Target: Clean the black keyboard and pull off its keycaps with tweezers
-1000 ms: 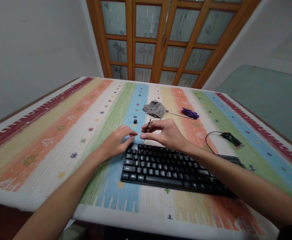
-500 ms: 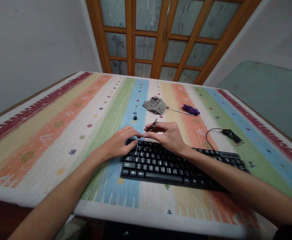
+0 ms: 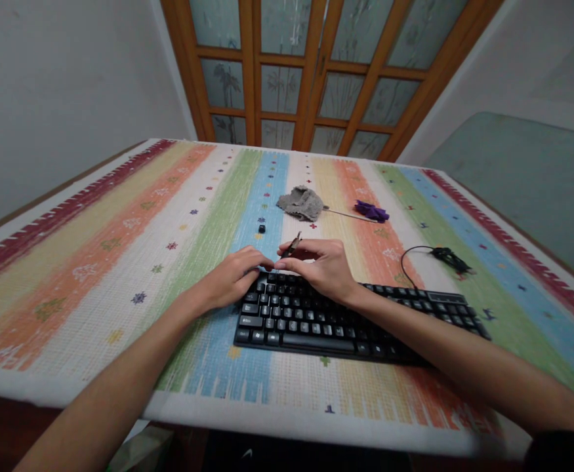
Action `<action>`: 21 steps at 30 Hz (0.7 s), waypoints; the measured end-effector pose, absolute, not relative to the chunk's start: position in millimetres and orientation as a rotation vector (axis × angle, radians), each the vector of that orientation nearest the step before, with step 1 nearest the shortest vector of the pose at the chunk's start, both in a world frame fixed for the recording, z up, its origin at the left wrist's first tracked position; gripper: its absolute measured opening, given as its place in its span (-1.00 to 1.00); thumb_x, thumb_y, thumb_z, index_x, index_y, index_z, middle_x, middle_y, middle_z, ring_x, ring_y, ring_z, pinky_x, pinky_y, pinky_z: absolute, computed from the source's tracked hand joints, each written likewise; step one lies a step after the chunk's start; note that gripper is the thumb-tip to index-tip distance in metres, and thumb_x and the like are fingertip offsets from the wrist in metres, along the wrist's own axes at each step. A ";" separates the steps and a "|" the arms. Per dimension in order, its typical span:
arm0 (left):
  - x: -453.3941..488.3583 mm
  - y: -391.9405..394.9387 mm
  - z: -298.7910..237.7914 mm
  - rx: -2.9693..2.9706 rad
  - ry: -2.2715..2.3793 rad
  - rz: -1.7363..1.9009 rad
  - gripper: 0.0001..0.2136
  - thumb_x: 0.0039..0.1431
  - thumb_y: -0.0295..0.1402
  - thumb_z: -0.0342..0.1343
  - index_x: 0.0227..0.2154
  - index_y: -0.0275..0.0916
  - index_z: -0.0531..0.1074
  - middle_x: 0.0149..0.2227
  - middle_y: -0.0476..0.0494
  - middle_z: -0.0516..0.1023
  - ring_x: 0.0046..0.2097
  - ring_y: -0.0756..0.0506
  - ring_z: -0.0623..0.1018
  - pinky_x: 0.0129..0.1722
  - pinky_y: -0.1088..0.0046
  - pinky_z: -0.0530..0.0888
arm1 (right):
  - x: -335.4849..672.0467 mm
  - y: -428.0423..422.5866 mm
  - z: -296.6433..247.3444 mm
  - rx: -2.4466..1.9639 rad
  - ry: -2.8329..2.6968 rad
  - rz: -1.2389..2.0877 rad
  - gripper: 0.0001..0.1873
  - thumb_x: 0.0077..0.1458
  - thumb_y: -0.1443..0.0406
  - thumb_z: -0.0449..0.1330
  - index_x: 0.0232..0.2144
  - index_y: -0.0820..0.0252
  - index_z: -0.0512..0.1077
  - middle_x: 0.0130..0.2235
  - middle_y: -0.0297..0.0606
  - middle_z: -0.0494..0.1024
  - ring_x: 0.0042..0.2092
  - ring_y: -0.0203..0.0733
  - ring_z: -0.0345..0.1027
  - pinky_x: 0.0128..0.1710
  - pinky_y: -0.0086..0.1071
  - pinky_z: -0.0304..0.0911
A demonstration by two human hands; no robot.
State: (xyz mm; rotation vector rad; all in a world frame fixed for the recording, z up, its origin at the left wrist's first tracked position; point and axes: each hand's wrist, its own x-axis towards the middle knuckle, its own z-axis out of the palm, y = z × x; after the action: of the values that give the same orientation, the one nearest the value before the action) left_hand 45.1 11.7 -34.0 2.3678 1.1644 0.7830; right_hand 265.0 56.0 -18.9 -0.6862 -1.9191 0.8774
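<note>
A black keyboard (image 3: 326, 321) lies across the near middle of the striped table cloth (image 3: 119, 242). My left hand (image 3: 230, 278) rests on the keyboard's top left corner, fingers curled down onto it. My right hand (image 3: 319, 265) is beside it over the top key row, pinching a thin dark tool (image 3: 291, 245) whose end sticks up past the fingers. The fingertips of both hands almost meet. A single loose black keycap (image 3: 262, 228) sits on the blue stripe just beyond the hands.
Farther back lie a crumpled grey cloth (image 3: 300, 202) and a purple-ended thin stick (image 3: 368, 211). The keyboard's black cable and plug (image 3: 447, 257) curl at the right. A wooden glazed door (image 3: 311, 72) stands behind the table; a wall is at left.
The view has shifted slightly, so the table sits a little higher and closer. Both hands stay at the keyboard's top left corner, the right hand's tool tilting a bit.
</note>
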 end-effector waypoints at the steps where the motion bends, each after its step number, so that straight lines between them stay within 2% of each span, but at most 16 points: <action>1: 45.2 11.7 -34.1 2.370 1.166 0.782 -0.77 0.29 -0.53 -0.09 -0.18 -0.21 0.45 -0.15 -0.15 0.56 -0.06 -0.15 0.51 0.01 0.20 0.45 | 265.5 55.4 -19.6 -0.697 -1.915 0.881 -0.68 0.03 0.05 0.44 -0.35 0.19 0.66 -0.31 -0.21 0.69 -0.33 -0.15 0.59 -0.25 -0.32 0.54; 6: 46.8 10.4 -33.2 2.338 1.197 0.763 -0.79 0.29 -0.50 -0.10 -0.20 -0.22 0.44 -0.15 -0.15 0.57 -0.08 -0.15 0.53 0.01 0.21 0.45 | 264.8 51.1 -21.5 -0.674 -1.904 0.832 -0.69 0.05 0.05 0.44 -0.34 0.19 0.66 -0.32 -0.22 0.69 -0.35 -0.17 0.59 -0.28 -0.34 0.53; 12: 47.0 10.0 -34.2 2.259 1.242 0.739 -0.80 0.32 -0.42 -0.10 -0.20 -0.20 0.44 -0.14 -0.15 0.59 -0.09 -0.16 0.56 0.01 0.20 0.46 | 257.5 46.4 -23.6 -0.576 -1.997 0.740 -0.68 0.17 0.07 0.35 -0.45 0.17 0.60 -0.36 -0.25 0.67 -0.33 -0.19 0.57 -0.29 -0.36 0.47; 15: 46.7 10.9 -35.3 2.255 1.252 0.733 -0.81 0.33 -0.40 -0.10 -0.23 -0.21 0.43 -0.15 -0.16 0.60 -0.09 -0.16 0.56 0.01 0.21 0.47 | 255.3 46.4 -24.3 -0.586 -2.026 0.706 -0.67 0.20 0.05 0.33 -0.44 0.17 0.58 -0.36 -0.26 0.66 -0.33 -0.20 0.56 -0.29 -0.37 0.45; 21: 47.4 10.6 -32.9 2.292 1.228 0.707 -0.79 0.35 -0.42 -0.09 -0.16 -0.20 0.46 -0.11 -0.16 0.61 -0.05 -0.17 0.57 0.05 0.19 0.46 | 263.0 50.4 -20.7 -0.564 -2.096 0.602 -0.62 0.20 0.01 0.31 -0.41 0.20 0.56 -0.35 -0.23 0.66 -0.32 -0.19 0.56 -0.30 -0.37 0.44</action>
State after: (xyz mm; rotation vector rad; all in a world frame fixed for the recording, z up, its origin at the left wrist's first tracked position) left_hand 47.4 10.6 -32.9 2.2925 1.2276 0.7067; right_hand 263.0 50.4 -20.7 -0.5645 -2.0956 0.6019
